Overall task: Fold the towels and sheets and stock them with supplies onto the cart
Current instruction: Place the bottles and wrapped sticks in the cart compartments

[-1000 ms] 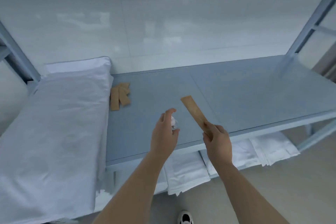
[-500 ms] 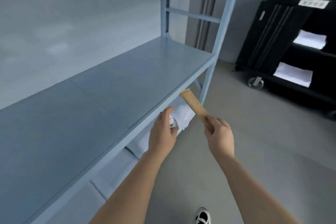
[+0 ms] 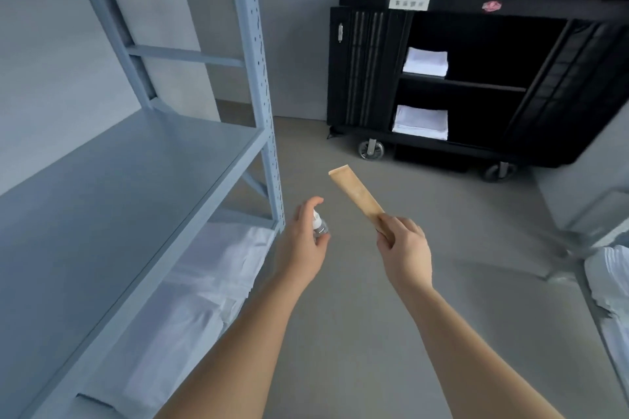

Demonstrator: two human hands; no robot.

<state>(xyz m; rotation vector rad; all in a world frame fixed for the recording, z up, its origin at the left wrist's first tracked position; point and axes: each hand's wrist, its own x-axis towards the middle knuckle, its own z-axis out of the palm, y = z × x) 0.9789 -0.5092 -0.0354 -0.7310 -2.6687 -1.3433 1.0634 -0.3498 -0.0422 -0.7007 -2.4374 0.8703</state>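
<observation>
1. Right hand (image 3: 405, 252) pinching the near end of a flat tan packet (image 3: 357, 197), fingers clamped on it.
2. Packet held over the grey floor (image 3: 340, 333), between shelving unit and cart; long axis slanting up and left, free end pointing away toward the black cart (image 3: 476, 78).
3. Left hand (image 3: 303, 245) curled around a small clear bottle (image 3: 320, 224) with a white cap, cap pointing up, thumb raised above it.
4. Folded white towels (image 3: 425, 61) on the cart's upper shelf, more towels (image 3: 420, 122) on its lower shelf.
5. Pale blue shelving unit (image 3: 258, 85) left of the cart, white sheets (image 3: 190, 299) on its bottom shelf.
</observation>
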